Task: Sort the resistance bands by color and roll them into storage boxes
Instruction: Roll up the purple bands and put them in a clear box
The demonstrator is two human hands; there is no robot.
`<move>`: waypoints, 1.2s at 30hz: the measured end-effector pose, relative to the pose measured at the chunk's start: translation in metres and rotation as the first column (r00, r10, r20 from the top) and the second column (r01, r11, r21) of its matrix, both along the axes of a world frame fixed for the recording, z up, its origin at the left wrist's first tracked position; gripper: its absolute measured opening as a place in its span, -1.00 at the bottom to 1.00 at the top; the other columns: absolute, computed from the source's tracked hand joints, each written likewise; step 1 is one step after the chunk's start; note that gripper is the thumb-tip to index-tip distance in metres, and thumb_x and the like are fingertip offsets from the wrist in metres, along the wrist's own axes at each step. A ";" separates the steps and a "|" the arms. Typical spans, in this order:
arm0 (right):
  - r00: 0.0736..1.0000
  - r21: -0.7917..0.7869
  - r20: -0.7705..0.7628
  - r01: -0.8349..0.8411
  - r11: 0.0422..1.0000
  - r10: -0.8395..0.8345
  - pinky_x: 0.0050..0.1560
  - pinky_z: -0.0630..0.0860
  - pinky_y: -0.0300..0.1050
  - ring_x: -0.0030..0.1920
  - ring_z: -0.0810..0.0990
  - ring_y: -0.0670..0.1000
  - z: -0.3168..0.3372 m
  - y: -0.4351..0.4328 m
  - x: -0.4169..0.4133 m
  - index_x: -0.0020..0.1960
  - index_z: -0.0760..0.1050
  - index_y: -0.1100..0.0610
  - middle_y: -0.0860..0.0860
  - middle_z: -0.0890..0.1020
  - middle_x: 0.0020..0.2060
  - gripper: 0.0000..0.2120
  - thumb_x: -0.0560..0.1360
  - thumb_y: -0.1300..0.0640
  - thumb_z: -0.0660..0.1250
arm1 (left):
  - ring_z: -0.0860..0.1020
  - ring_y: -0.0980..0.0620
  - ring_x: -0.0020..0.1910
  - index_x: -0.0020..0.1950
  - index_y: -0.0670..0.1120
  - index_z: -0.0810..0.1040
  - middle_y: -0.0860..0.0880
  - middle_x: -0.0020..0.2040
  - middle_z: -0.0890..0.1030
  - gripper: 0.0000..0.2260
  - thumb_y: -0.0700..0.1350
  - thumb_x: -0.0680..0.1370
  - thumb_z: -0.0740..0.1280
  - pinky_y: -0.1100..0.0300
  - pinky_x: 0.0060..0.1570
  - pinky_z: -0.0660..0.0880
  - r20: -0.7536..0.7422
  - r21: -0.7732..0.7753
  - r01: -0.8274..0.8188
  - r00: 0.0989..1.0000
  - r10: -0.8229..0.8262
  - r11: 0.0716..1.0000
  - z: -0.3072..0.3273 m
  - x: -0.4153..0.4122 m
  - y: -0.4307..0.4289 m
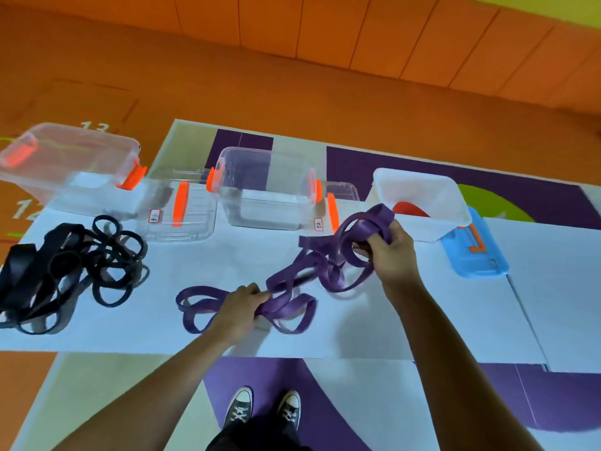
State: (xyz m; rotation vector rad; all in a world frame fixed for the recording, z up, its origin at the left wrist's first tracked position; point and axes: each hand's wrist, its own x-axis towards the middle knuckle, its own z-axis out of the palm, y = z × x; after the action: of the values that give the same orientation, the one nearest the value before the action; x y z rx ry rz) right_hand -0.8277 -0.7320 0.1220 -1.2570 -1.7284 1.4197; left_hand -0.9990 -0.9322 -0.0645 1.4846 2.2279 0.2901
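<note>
Both hands clenched on purple bands (292, 281), mid-frame on white mat (471, 304): right hand (387, 252) holds a rolled loop, left hand (242, 304) grips the tangle. Imo if I yank now = tighter knot, roll prob unravels.

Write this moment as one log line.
left hand: grips purple bands | right hand: holds their looped end | black bands: heaped apart, left

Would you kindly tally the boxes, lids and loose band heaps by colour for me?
Clear boxes: 2
White box: 1
Clear lids: 2
Blue lid: 1
Purple band heap: 1
Black band heap: 1
Total: 8
</note>
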 end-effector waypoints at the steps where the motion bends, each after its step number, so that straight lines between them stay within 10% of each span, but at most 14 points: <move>1: 1.000 0.028 0.006 0.018 0.999 -0.018 -0.19 0.59 -0.35 -0.14 0.73 -0.09 0.001 0.002 0.000 0.09 0.57 0.03 -0.04 0.71 -0.10 -0.77 0.57 0.32 0.32 | 0.50 -0.10 -0.03 0.07 0.03 0.57 -0.03 0.00 0.51 -0.78 -0.24 0.49 0.35 0.09 -0.07 0.38 0.101 0.090 -0.015 0.995 0.006 0.996 0.017 0.000 -0.003; 4: 0.997 0.082 0.032 0.067 0.994 -0.069 -0.12 0.59 -0.31 -0.07 0.71 -0.02 0.000 0.008 0.004 0.13 0.55 0.07 -0.02 0.70 -0.06 -0.79 0.54 0.28 0.31 | 0.47 -0.02 -0.20 -0.22 0.15 0.44 0.03 -0.19 0.49 -0.65 -0.35 0.39 0.29 0.09 -0.16 0.40 0.393 0.223 -0.229 0.911 0.128 0.948 0.064 -0.002 -0.015; 8: 0.980 0.138 0.063 0.179 0.974 -0.189 -0.11 0.56 -0.25 -0.03 0.68 0.07 0.006 0.018 0.019 0.16 0.52 0.11 0.03 0.67 -0.05 -0.78 0.54 0.28 0.29 | 0.54 0.07 -0.36 -0.11 -0.21 0.54 -0.12 -0.27 0.59 -0.75 -0.50 0.45 0.19 0.25 -0.36 0.47 0.741 0.247 -0.665 0.598 0.306 0.705 0.107 -0.013 -0.020; 13: 0.938 0.255 0.069 0.312 0.915 -0.339 -0.05 0.51 -0.15 -0.07 0.56 0.09 0.032 0.033 0.044 0.17 0.48 0.17 0.08 0.62 -0.04 -0.77 0.52 0.27 0.27 | 0.57 0.09 -0.30 -0.11 -0.09 0.59 0.05 -0.26 0.64 -0.53 -0.58 0.39 0.08 0.30 -0.27 0.50 0.840 0.262 -0.873 0.416 0.349 0.412 0.123 -0.038 -0.013; 16: 0.935 0.278 0.049 0.326 0.904 -0.352 -0.38 0.41 -0.41 -0.26 0.54 -0.01 0.051 0.038 0.054 0.05 0.40 0.12 0.05 0.54 -0.19 -0.83 0.53 0.33 0.22 | 0.51 -0.10 -0.28 -0.17 -0.01 0.53 -0.10 -0.25 0.56 -0.61 -0.51 0.45 0.19 0.12 -0.22 0.52 0.829 0.208 -0.912 0.356 0.431 0.353 0.107 -0.050 -0.010; 26: 0.898 0.081 0.435 -0.116 0.990 0.070 -0.06 0.44 -0.14 -0.04 0.62 0.14 0.023 0.026 0.052 0.19 0.50 0.16 0.10 0.65 -0.04 -0.73 0.50 0.28 0.30 | 0.56 -0.08 -0.16 -0.01 -0.15 0.51 -0.09 -0.13 0.60 -0.82 -0.36 0.45 0.34 0.20 -0.27 0.41 0.473 -0.067 -0.600 0.685 0.554 0.798 0.049 -0.029 0.022; 36: 0.807 -0.019 0.577 -0.136 0.991 0.121 0.27 0.49 0.07 0.36 0.49 0.25 -0.002 0.017 0.043 0.63 0.05 -0.09 0.17 0.43 0.39 -0.17 0.53 0.37 0.33 | 0.62 -0.12 -0.05 -0.08 -0.02 0.51 -0.13 -0.01 0.63 -0.80 0.00 0.40 0.46 0.06 -0.13 0.58 0.265 -0.260 -0.596 0.713 0.649 0.760 0.001 -0.031 0.014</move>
State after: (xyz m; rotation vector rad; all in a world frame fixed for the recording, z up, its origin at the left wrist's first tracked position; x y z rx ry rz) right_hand -0.7851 -0.7150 0.1202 -1.7123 -2.2559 1.1421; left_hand -1.0303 -0.9177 -0.0635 0.4870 2.3181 0.5223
